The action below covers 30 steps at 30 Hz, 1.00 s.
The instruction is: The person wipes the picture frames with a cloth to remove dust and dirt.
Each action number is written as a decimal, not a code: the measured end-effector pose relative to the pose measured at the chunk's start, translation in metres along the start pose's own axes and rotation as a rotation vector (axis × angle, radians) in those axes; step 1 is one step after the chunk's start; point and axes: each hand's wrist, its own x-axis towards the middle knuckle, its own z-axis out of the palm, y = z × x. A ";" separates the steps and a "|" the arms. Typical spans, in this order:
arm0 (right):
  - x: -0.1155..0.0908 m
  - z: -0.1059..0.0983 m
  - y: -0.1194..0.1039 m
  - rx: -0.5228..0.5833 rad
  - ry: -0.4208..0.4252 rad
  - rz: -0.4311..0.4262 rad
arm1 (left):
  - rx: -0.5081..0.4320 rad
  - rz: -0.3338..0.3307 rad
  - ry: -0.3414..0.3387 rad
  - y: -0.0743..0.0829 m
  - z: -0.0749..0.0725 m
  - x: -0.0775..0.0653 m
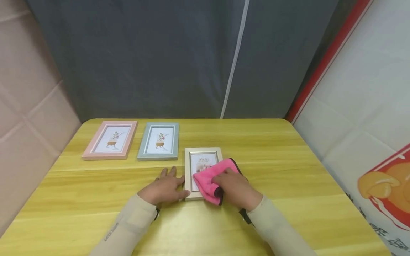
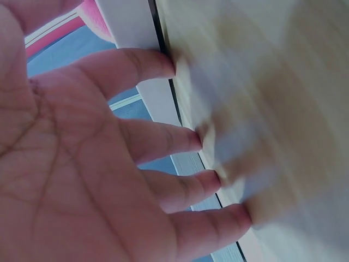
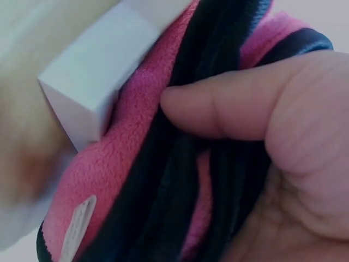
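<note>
A cream-gold picture frame [image 1: 188, 170] lies face up on the wooden table, with a print behind its front. My right hand [image 1: 235, 186] grips a folded pink cloth [image 1: 217, 170] with dark edging and presses it over the frame's right side, covering part of the print. In the right wrist view the thumb [image 3: 218, 106] pinches the cloth's dark-edged folds, beside a pale corner of the frame [image 3: 82, 93]. My left hand [image 1: 166, 188] rests at the frame's left edge, thumb touching its lower left corner. The left wrist view has its fingers [image 2: 163, 139] spread, fingertips on the tabletop.
Back left on the table [image 1: 288, 170] lie a pink picture frame [image 1: 131, 140] and a blue-grey picture frame [image 1: 175, 142], both with plant prints. A dark curtain [image 1: 153, 64] hangs behind the table's far edge. Light walls flank both sides.
</note>
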 end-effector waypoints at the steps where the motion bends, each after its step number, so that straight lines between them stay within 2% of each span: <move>1: 0.003 -0.001 0.001 0.003 -0.010 0.013 | 0.001 0.001 0.000 0.000 0.000 0.000; 13: 0.043 -0.009 0.014 0.069 -0.104 0.137 | 0.036 0.009 0.006 0.000 0.002 0.002; 18: 0.057 -0.009 0.018 0.035 -0.125 0.178 | 0.042 0.014 0.005 -0.001 0.001 0.002; 30: 0.072 -0.003 0.026 0.043 -0.117 0.248 | 0.034 0.024 -0.007 0.000 -0.001 0.003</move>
